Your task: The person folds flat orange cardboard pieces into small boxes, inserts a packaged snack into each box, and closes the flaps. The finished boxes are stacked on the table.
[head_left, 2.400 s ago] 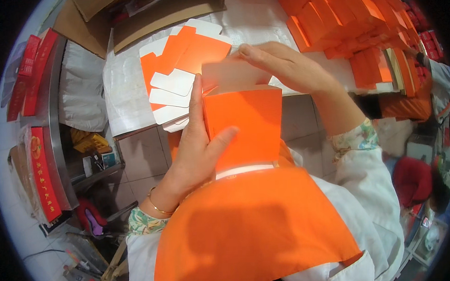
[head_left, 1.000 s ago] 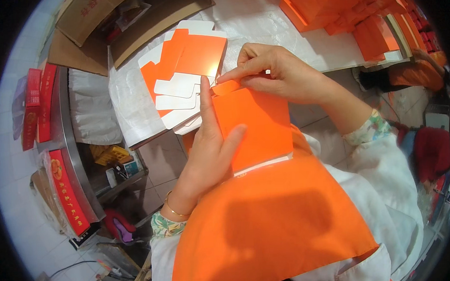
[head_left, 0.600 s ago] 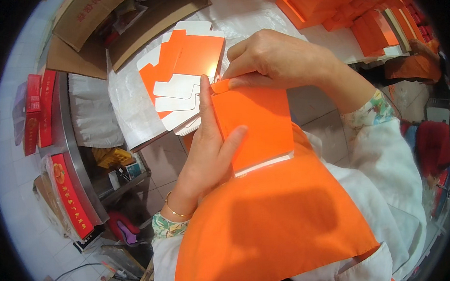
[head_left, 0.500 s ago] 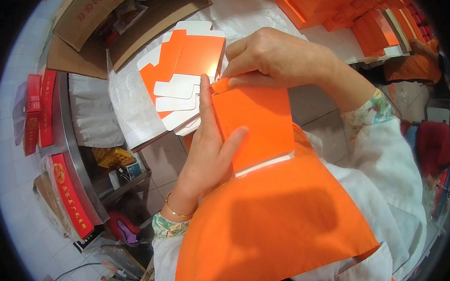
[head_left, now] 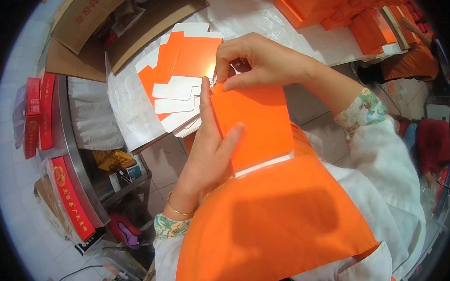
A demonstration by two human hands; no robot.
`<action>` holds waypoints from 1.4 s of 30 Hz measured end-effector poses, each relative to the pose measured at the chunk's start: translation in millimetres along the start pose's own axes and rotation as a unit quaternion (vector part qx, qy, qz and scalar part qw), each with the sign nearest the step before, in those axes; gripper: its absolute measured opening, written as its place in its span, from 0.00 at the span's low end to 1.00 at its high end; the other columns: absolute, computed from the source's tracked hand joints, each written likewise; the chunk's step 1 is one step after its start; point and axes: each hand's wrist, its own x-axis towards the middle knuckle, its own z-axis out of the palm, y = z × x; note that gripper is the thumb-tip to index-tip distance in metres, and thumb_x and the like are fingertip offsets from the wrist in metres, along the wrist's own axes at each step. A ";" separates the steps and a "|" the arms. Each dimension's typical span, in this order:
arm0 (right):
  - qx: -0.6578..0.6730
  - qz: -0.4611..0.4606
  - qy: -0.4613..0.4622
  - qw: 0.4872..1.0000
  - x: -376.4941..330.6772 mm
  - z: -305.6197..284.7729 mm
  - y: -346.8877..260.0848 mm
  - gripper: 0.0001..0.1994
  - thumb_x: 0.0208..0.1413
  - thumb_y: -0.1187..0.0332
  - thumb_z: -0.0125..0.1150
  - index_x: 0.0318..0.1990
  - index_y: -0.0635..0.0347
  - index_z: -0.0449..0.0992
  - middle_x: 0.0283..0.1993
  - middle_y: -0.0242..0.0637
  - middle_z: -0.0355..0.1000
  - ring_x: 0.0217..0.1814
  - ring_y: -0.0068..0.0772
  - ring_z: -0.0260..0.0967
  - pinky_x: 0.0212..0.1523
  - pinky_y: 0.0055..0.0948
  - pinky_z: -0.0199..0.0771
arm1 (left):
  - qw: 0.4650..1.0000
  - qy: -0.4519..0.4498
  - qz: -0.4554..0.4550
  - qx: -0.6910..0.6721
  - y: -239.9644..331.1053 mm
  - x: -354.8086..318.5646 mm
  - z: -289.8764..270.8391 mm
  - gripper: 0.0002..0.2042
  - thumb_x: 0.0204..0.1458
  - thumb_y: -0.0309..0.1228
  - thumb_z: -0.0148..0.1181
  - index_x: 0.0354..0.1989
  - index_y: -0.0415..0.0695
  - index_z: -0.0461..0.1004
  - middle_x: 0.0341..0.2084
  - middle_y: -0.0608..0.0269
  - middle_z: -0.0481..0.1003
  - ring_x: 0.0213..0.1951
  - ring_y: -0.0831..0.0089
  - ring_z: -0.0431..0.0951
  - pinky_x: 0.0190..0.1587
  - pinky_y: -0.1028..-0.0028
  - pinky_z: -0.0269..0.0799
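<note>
Your left hand [head_left: 205,154] grips the orange box [head_left: 257,126] by its left side, before your apron [head_left: 274,229], thumb across its face. Your right hand [head_left: 254,64] pinches the flap [head_left: 217,89] at the box's upper left corner.

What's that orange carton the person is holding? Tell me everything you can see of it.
The orange carton looks like smooth, plain cardboard, with a broad, flat face and a white edge at its lower end, right by the orange apron. The left hand grips its left side, thumb across the face. At its upper left corner sits a small orange flap, with the right hand's fingertips there. Its underside is hidden.
</note>
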 end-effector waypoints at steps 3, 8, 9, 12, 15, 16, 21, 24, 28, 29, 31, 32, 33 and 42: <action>0.023 0.035 -0.033 0.999 4.1 -1.3 3.3 0.05 0.49 0.74 0.67 0.31 0.62 0.76 0.31 0.29 0.73 0.29 0.21 0.63 0.29 0.23 0.64 | 1.000 0.002 -0.012 -0.008 -4.5 -0.3 2.1 0.41 0.60 0.28 0.49 0.72 0.40 0.25 0.67 0.38 0.53 0.67 0.52 0.58 0.66 0.64 0.54; -0.027 0.037 -0.097 0.994 15.8 -8.1 0.4 0.06 0.48 0.73 0.67 0.29 0.62 0.74 0.26 0.29 0.72 0.27 0.19 0.63 0.29 0.23 0.65 | 0.998 -0.006 -0.036 -0.047 -1.3 -1.1 2.9 0.42 0.59 0.28 0.51 0.72 0.39 0.25 0.68 0.38 0.51 0.68 0.50 0.57 0.67 0.64 0.53; -0.036 0.037 -0.105 0.993 19.0 -9.7 -4.2 0.06 0.48 0.73 0.67 0.29 0.63 0.74 0.25 0.29 0.72 0.27 0.19 0.63 0.29 0.23 0.65 | 0.998 -0.004 -0.030 -0.046 -2.2 -1.3 3.2 0.42 0.59 0.28 0.51 0.72 0.39 0.26 0.68 0.38 0.51 0.68 0.50 0.57 0.67 0.64 0.53; -0.037 0.036 -0.121 0.991 23.4 -10.2 -9.0 0.06 0.48 0.74 0.65 0.28 0.63 0.73 0.25 0.30 0.72 0.26 0.21 0.65 0.29 0.24 0.66 | 0.999 0.004 -0.027 -0.041 -4.9 -2.1 2.7 0.41 0.59 0.28 0.51 0.72 0.39 0.29 0.67 0.39 0.52 0.67 0.51 0.58 0.66 0.64 0.54; -0.031 0.028 -0.123 0.992 25.7 -4.7 -6.1 0.05 0.49 0.75 0.64 0.28 0.64 0.73 0.25 0.31 0.72 0.26 0.22 0.65 0.29 0.24 0.66 | 0.997 0.032 -0.043 -0.051 -4.4 -1.9 2.2 0.36 0.60 0.29 0.51 0.71 0.39 0.35 0.64 0.43 0.57 0.64 0.57 0.62 0.64 0.67 0.57; -0.029 0.024 -0.122 0.992 25.5 -2.2 -3.6 0.04 0.49 0.76 0.64 0.29 0.64 0.74 0.25 0.32 0.73 0.26 0.23 0.66 0.29 0.24 0.66 | 0.995 0.053 -0.042 -0.068 -3.7 1.2 2.6 0.34 0.62 0.31 0.50 0.71 0.39 0.39 0.63 0.46 0.59 0.62 0.61 0.64 0.63 0.69 0.60; -0.036 0.003 -0.087 0.996 10.5 -2.7 2.5 0.05 0.49 0.75 0.65 0.33 0.64 0.76 0.30 0.30 0.72 0.33 0.21 0.67 0.34 0.24 0.67 | 0.992 0.082 -0.004 -0.096 -19.1 3.0 6.4 0.28 0.64 0.32 0.50 0.69 0.40 0.49 0.59 0.52 0.62 0.60 0.69 0.65 0.60 0.72 0.62; -0.012 0.074 -0.066 0.995 -8.4 -12.7 0.5 0.06 0.50 0.73 0.66 0.35 0.62 0.76 0.34 0.29 0.73 0.37 0.20 0.67 0.38 0.23 0.68 | 0.983 0.092 0.018 -0.157 -10.6 0.3 6.4 0.27 0.64 0.31 0.50 0.69 0.40 0.50 0.60 0.52 0.62 0.60 0.68 0.64 0.62 0.71 0.61; 0.117 0.140 0.044 0.982 -35.5 0.6 18.1 0.07 0.53 0.72 0.65 0.37 0.61 0.74 0.35 0.28 0.73 0.37 0.19 0.67 0.41 0.21 0.68 | 0.992 0.091 0.038 -0.084 -12.7 3.1 7.0 0.27 0.64 0.31 0.50 0.69 0.41 0.50 0.61 0.51 0.61 0.62 0.66 0.63 0.63 0.69 0.59; 0.116 0.153 0.068 0.979 -38.5 5.7 18.3 0.06 0.54 0.71 0.65 0.35 0.63 0.74 0.35 0.28 0.72 0.37 0.17 0.66 0.42 0.20 0.68 | 0.993 0.090 0.041 -0.072 -13.7 2.9 7.4 0.27 0.63 0.30 0.50 0.69 0.41 0.50 0.62 0.51 0.60 0.62 0.65 0.63 0.64 0.68 0.59; 0.135 0.159 0.087 0.974 -42.2 9.1 21.4 0.07 0.54 0.71 0.65 0.35 0.63 0.74 0.34 0.28 0.72 0.37 0.17 0.67 0.42 0.20 0.69 | 0.992 0.085 0.041 -0.089 -15.5 3.3 8.0 0.27 0.63 0.30 0.50 0.69 0.41 0.50 0.63 0.50 0.59 0.63 0.65 0.62 0.64 0.68 0.59; 0.146 0.160 0.099 0.971 -43.3 10.7 22.3 0.07 0.54 0.72 0.65 0.35 0.63 0.74 0.34 0.28 0.72 0.37 0.17 0.67 0.42 0.20 0.69 | 0.991 0.082 0.040 -0.096 -15.9 3.4 7.7 0.27 0.63 0.30 0.50 0.69 0.41 0.50 0.63 0.50 0.59 0.64 0.64 0.62 0.64 0.68 0.58; 0.150 0.170 0.098 0.969 -43.4 10.6 22.0 0.06 0.54 0.72 0.65 0.34 0.63 0.74 0.34 0.28 0.72 0.37 0.17 0.67 0.42 0.20 0.69 | 0.991 0.077 0.029 -0.102 -14.6 3.5 7.4 0.28 0.62 0.28 0.50 0.69 0.40 0.49 0.64 0.50 0.58 0.65 0.64 0.60 0.65 0.68 0.56; 0.114 0.171 0.116 0.972 -41.0 13.3 15.7 0.05 0.52 0.72 0.64 0.31 0.62 0.74 0.30 0.27 0.72 0.34 0.15 0.66 0.38 0.19 0.68 | 0.991 0.106 0.050 -0.062 -17.3 3.4 9.8 0.26 0.64 0.31 0.49 0.69 0.41 0.51 0.61 0.53 0.60 0.62 0.66 0.63 0.64 0.67 0.58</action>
